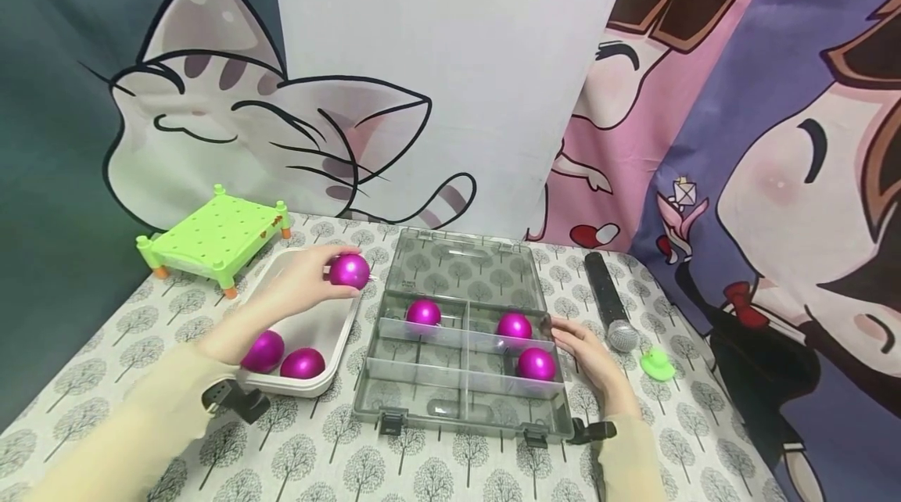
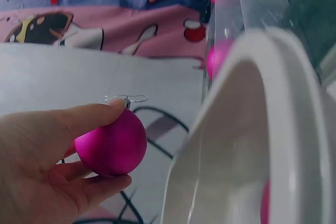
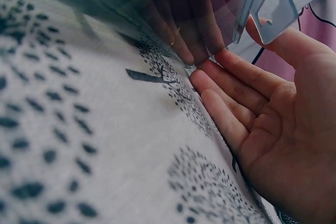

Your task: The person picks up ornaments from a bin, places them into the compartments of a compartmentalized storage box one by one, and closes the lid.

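My left hand (image 1: 310,277) pinches a shiny magenta ball ornament (image 1: 349,272) between thumb and fingers, above the right rim of a white tray (image 1: 336,346). In the left wrist view a thin wire hook stands out of the ornament (image 2: 118,145) beside the thumb. Two more magenta balls (image 1: 303,363) lie in the tray. A grey see-through compartment box (image 1: 415,385) stands open with its lid laid back; three balls (image 1: 536,364) sit in its sections. My right hand (image 1: 584,347) rests against the box's right side, its fingers fairly straight in the right wrist view.
A green toy bed-like stand (image 1: 218,232) with orange feet is behind the tray at left. Right of the box lie a black microphone (image 1: 607,295) and a green toy duck (image 1: 658,363). A cartoon-printed curtain (image 1: 450,80) closes off the back and sides.
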A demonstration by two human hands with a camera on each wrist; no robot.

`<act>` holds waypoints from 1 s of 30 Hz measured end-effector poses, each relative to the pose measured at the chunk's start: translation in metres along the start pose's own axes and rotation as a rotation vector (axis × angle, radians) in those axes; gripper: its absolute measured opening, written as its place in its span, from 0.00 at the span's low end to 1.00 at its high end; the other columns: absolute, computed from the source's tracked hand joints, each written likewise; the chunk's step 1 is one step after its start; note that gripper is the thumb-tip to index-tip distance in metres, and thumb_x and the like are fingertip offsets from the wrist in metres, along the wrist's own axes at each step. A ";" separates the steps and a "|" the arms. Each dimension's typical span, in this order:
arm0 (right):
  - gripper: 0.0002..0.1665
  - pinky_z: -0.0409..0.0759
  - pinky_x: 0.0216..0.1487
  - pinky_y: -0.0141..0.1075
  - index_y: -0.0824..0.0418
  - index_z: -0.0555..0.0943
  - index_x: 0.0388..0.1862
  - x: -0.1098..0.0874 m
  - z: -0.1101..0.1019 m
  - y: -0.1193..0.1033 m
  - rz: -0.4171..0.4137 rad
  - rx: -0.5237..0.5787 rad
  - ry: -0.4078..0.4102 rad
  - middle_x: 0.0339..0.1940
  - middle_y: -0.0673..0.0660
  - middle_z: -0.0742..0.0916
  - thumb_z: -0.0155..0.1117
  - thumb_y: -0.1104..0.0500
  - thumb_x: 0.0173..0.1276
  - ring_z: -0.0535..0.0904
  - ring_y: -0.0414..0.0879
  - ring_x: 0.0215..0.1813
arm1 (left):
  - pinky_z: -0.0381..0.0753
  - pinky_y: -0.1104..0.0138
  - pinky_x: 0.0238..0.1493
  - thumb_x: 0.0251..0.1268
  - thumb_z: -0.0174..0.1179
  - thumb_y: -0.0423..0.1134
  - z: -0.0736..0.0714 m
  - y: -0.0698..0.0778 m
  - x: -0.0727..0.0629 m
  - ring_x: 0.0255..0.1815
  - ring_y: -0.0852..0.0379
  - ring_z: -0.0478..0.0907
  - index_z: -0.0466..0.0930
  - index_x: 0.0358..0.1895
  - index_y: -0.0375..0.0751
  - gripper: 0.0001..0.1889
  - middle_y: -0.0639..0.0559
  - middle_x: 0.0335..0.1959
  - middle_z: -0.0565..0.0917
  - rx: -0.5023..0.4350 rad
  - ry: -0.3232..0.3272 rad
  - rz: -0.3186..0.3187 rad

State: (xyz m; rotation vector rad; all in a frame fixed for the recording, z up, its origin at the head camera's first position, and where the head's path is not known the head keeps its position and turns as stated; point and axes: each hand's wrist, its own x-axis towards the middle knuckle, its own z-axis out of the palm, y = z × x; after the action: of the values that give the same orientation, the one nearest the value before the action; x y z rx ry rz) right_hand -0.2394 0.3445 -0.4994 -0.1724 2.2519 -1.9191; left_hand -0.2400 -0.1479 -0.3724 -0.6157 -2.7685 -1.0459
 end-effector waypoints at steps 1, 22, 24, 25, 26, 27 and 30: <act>0.31 0.75 0.58 0.21 0.81 0.60 0.68 0.000 0.000 0.000 0.003 -0.002 0.001 0.66 0.71 0.75 0.53 0.62 0.74 0.80 0.29 0.52 | 0.81 0.46 0.55 0.51 0.73 0.38 0.004 0.004 0.002 0.56 0.34 0.78 0.72 0.64 0.32 0.35 0.31 0.61 0.77 -0.022 -0.012 0.013; 0.31 0.75 0.58 0.21 0.81 0.61 0.68 0.000 -0.002 0.004 -0.002 0.014 -0.007 0.54 0.45 0.83 0.52 0.62 0.75 0.80 0.30 0.52 | 0.78 0.49 0.60 0.49 0.74 0.38 0.088 0.071 0.037 0.57 0.43 0.79 0.74 0.63 0.38 0.34 0.41 0.59 0.80 -0.171 -0.190 0.150; 0.31 0.75 0.58 0.21 0.81 0.61 0.68 0.001 -0.003 0.003 0.000 0.017 -0.002 0.55 0.49 0.82 0.52 0.62 0.75 0.80 0.30 0.52 | 0.78 0.50 0.60 0.49 0.74 0.38 0.097 0.077 0.039 0.57 0.44 0.79 0.75 0.62 0.39 0.33 0.41 0.59 0.80 -0.164 -0.211 0.167; 0.31 0.75 0.58 0.21 0.81 0.61 0.68 0.001 -0.003 0.003 -0.002 0.016 -0.007 0.57 0.51 0.82 0.52 0.62 0.75 0.80 0.30 0.52 | 0.78 0.50 0.60 0.49 0.74 0.38 0.101 0.080 0.041 0.57 0.44 0.79 0.75 0.62 0.39 0.33 0.42 0.59 0.80 -0.156 -0.220 0.176; 0.31 0.75 0.58 0.21 0.81 0.61 0.68 0.001 -0.003 0.002 -0.003 0.015 -0.007 0.58 0.52 0.81 0.52 0.62 0.75 0.80 0.30 0.52 | 0.78 0.51 0.60 0.49 0.74 0.39 0.105 0.083 0.042 0.57 0.44 0.79 0.75 0.62 0.39 0.33 0.42 0.59 0.80 -0.152 -0.229 0.185; 0.30 0.75 0.58 0.21 0.81 0.61 0.67 0.002 -0.003 0.002 -0.005 0.015 -0.010 0.59 0.54 0.82 0.52 0.62 0.75 0.80 0.30 0.52 | 0.79 0.52 0.59 0.48 0.75 0.39 0.109 0.086 0.043 0.57 0.45 0.79 0.76 0.61 0.40 0.33 0.42 0.59 0.81 -0.149 -0.238 0.191; 0.30 0.75 0.58 0.22 0.81 0.61 0.68 0.002 -0.003 0.002 -0.003 0.011 -0.020 0.60 0.58 0.81 0.52 0.62 0.75 0.80 0.30 0.53 | 0.81 0.55 0.56 0.48 0.75 0.41 0.121 0.094 0.046 0.56 0.46 0.80 0.76 0.61 0.40 0.33 0.43 0.59 0.81 -0.139 -0.271 0.205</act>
State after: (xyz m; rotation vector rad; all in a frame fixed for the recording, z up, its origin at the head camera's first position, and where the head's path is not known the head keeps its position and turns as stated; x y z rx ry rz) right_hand -0.2419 0.3469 -0.5008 -0.1928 2.2289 -1.9218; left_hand -0.2389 0.0099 -0.3950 -1.1109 -2.7875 -1.1930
